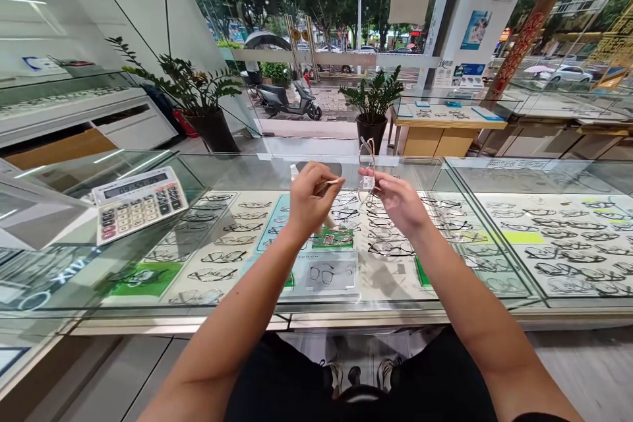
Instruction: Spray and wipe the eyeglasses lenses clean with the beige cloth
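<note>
Above the glass counter, my right hand (398, 196) pinches a thin-rimmed pair of eyeglasses (366, 157), held on end. A small white tag (368, 182) with a printed code hangs on the frame by my fingertips. My left hand (312, 196) is closed to the left of the glasses, apart from them. Between its thumb and fingers sticks out a thin whitish piece (332, 182), too small to name. Partly hidden behind that hand stands a white bottle (293, 172). Under the glass lie rows of eyeglasses (390, 248).
A large calculator (140, 203) rests on the counter at the left. The glass showcase (316, 308) spans the width before me, its front edge near my body. Potted plants (372, 105) stand beyond it, before the window. Another display table (445, 120) is at the back right.
</note>
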The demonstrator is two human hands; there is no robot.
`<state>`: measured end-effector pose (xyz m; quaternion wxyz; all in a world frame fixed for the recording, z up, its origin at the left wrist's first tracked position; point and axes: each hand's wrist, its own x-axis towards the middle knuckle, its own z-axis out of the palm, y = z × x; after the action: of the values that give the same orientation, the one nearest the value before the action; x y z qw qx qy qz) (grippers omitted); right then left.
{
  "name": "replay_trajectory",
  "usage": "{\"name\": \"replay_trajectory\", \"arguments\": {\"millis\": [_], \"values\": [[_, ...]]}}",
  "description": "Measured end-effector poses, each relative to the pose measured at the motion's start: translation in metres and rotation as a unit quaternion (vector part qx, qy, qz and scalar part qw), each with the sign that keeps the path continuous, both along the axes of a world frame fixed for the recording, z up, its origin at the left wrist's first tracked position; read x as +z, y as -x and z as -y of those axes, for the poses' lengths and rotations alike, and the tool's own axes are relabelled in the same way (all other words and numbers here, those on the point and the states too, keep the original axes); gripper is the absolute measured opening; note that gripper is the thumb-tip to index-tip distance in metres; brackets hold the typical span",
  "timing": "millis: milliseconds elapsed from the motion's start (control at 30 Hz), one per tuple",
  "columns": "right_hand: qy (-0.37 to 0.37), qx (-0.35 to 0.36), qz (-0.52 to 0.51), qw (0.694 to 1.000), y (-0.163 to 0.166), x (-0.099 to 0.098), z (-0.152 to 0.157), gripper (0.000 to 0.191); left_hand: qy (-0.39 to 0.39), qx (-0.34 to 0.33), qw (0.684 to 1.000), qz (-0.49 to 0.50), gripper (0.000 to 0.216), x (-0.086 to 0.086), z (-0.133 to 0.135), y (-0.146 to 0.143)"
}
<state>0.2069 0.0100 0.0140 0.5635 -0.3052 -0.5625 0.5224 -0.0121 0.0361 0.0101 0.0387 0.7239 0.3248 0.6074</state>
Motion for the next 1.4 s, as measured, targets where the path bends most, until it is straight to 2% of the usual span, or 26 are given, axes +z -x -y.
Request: {"name": "replay_trajectory", "arguments": {"millis": [133,267,433,633,833,933,1033,1133,1200,1300,1400], "values": [[-0.057,-0.047,0.038,0.996,0.004,-0.005,0.003,0.030,0.081,-0.058,0.994,0.037,0.021,-0.002,0.009,-0.006],[-0.136,-0.119,0.111,0.977,0.006,-0.007,0.007,0.030,0.150,-0.064,0.986,0.038,0.025,0.000,0.019,-0.012],[-0.204,-0.179,0.220,0.937,0.012,-0.009,0.014,0.033,0.127,-0.063,0.990,0.010,0.021,0.001,0.021,-0.017],[-0.290,-0.207,0.279,0.892,0.019,-0.012,0.020,0.036,0.114,-0.063,0.991,0.027,0.014,-0.003,0.016,-0.017],[-0.296,-0.209,0.295,0.884,0.021,-0.012,0.022,0.038,0.144,-0.057,0.987,0.046,0.015,-0.001,0.015,-0.017],[-0.306,-0.217,0.314,0.872,0.018,-0.012,0.020,0.039,0.196,-0.077,0.977,0.043,0.020,0.003,0.014,-0.014],[-0.337,-0.246,0.391,0.820,0.014,-0.014,0.018,0.045,0.281,-0.128,0.951,0.030,0.025,0.010,0.012,-0.008],[-0.369,-0.277,0.467,0.754,0.012,-0.015,0.015,0.035,0.357,-0.175,0.917,0.015,0.029,0.016,0.009,-0.001],[-0.391,-0.285,0.493,0.723,0.011,-0.017,0.014,0.028,0.399,-0.193,0.897,0.015,0.030,0.016,0.006,0.003],[-0.418,-0.286,0.518,0.690,0.013,-0.018,0.013,0.025,0.428,-0.202,0.881,0.013,0.029,0.014,0.001,0.007],[-0.417,-0.284,0.529,0.683,0.014,-0.018,0.014,0.023,0.429,-0.191,0.883,0.023,0.027,0.010,-0.005,0.010]]}}
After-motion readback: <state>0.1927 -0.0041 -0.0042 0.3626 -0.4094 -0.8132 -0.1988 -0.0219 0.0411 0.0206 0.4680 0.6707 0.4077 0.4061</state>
